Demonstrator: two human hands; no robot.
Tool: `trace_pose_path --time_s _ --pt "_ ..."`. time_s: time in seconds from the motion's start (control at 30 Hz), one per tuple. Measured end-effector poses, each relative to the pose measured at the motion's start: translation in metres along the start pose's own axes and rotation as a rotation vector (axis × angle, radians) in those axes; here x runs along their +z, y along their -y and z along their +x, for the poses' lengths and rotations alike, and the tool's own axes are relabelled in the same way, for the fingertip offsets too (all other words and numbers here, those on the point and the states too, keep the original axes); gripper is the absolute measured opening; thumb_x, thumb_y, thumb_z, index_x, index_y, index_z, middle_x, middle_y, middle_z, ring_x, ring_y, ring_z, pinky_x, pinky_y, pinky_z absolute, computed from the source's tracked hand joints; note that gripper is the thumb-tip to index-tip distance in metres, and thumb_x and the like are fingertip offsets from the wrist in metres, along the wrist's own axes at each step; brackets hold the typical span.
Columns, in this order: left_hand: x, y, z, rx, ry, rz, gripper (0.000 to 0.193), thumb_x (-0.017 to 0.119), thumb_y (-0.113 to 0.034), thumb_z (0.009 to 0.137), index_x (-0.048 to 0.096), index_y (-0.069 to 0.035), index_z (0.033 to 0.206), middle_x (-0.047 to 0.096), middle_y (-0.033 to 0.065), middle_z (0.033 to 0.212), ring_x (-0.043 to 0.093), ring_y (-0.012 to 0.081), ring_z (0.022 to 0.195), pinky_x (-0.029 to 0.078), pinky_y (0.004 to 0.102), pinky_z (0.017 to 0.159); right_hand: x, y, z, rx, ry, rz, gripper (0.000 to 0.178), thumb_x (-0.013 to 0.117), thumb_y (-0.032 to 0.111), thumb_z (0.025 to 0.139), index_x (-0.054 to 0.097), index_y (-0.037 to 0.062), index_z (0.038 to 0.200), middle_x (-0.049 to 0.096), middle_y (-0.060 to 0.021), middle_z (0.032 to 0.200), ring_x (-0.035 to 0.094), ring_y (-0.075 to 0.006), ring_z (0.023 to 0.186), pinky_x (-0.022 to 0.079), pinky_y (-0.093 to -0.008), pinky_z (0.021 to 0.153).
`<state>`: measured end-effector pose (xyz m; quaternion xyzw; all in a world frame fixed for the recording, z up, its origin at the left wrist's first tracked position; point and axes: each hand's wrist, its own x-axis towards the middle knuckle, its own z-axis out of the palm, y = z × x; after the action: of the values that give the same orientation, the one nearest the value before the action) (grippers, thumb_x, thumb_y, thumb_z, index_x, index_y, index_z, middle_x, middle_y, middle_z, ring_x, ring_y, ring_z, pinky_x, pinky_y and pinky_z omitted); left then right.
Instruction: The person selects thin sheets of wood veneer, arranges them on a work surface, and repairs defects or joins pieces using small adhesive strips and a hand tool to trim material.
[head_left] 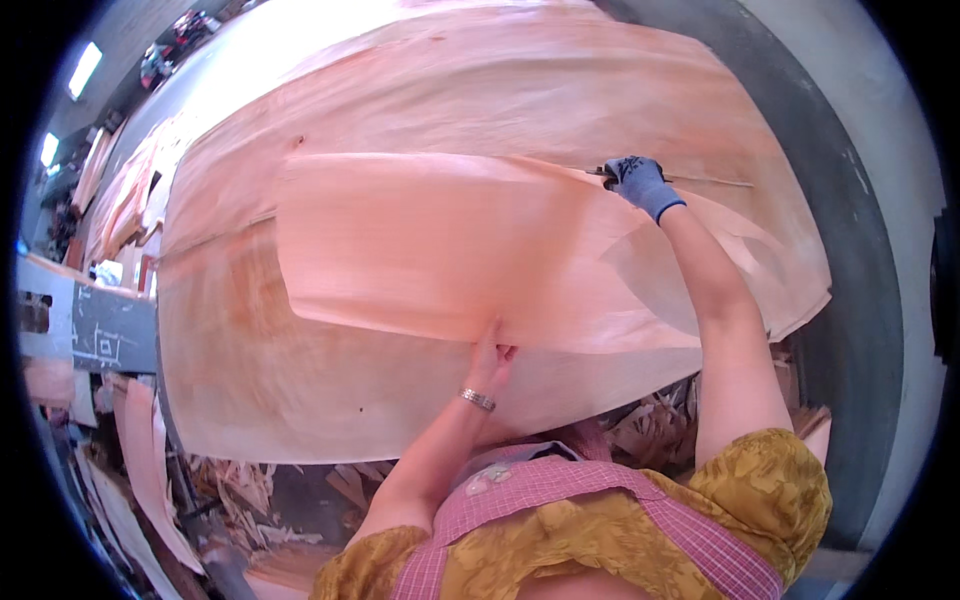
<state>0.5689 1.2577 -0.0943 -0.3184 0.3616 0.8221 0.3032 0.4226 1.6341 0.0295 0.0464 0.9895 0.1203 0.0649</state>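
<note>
One bare left hand (490, 358) pinches the thin sheet (430, 240) lying between it and the right hand (640, 187), which, well apart, grips a dark tool (607, 174) at the sheet's far edge, seemingly a positioning step calling next for steady flatness.

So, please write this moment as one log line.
left hand: holds small sheet, near edge | right hand: gloved, holds dark tool at far edge | small sheet: on large sheet
</note>
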Motion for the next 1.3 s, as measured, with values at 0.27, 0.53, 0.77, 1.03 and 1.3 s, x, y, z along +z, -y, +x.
trace_pose_path --time_s 0.27,0.53,0.77,1.03,1.3 --pt "0.021 0.067 -0.001 0.056 -0.195 -0.021 0.028 0.073 -0.024 0.090 0.056 -0.010 0.106 0.065 0.0046 0.099 0.064 0.0172 0.084 0.057 0.0366 0.074 0.078 -0.034 0.075 -0.223 0.038 0.050 0.024 0.065 0.035 0.086 0.066 0.0160 0.100 0.070 -0.0088 0.097 0.067 -0.0289 0.095 0.054 -0.0454 0.082" --pt "0.065 0.095 0.008 0.049 -0.418 0.054 0.031 0.073 -0.021 0.089 0.052 -0.002 0.103 0.062 0.0091 0.093 0.065 0.0194 0.076 0.060 0.0293 0.055 0.096 -0.071 0.092 -0.228 0.081 0.116 0.035 0.069 0.044 0.083 0.065 0.0175 0.106 0.068 -0.0097 0.105 0.065 -0.0289 0.101 0.053 -0.0448 0.083" --pt "0.068 0.103 0.020 0.128 -0.498 0.001 0.028 0.071 -0.019 0.090 0.051 -0.002 0.099 0.062 0.0094 0.091 0.065 0.0191 0.071 0.060 0.0312 0.055 0.060 -0.061 0.076 -0.200 -0.199 0.406 0.041 0.069 0.045 0.085 0.062 0.0151 0.113 0.060 -0.0099 0.113 0.055 -0.0292 0.114 0.052 -0.0464 0.087" --pt "0.059 0.089 -0.003 0.009 -0.414 -0.008 0.024 0.065 -0.024 0.094 0.053 -0.004 0.095 0.065 0.0083 0.092 0.067 0.0196 0.073 0.060 0.0333 0.057 0.075 0.046 0.053 -0.512 -0.316 0.781 0.021 0.065 0.016 0.085 0.063 0.0068 0.104 0.059 -0.0173 0.111 0.055 -0.0378 0.107 0.049 -0.0460 0.088" --pt "0.005 -0.006 -0.003 0.785 -0.400 1.213 0.033 0.066 -0.019 0.089 0.056 -0.003 0.116 0.064 0.0143 0.114 0.064 0.0267 0.098 0.052 0.0406 0.077 0.056 0.185 0.015 -0.620 -0.048 1.026 0.017 0.062 0.015 0.091 0.061 0.0000 0.100 0.062 -0.0256 0.098 0.060 -0.0420 0.095 0.049 -0.0477 0.079"
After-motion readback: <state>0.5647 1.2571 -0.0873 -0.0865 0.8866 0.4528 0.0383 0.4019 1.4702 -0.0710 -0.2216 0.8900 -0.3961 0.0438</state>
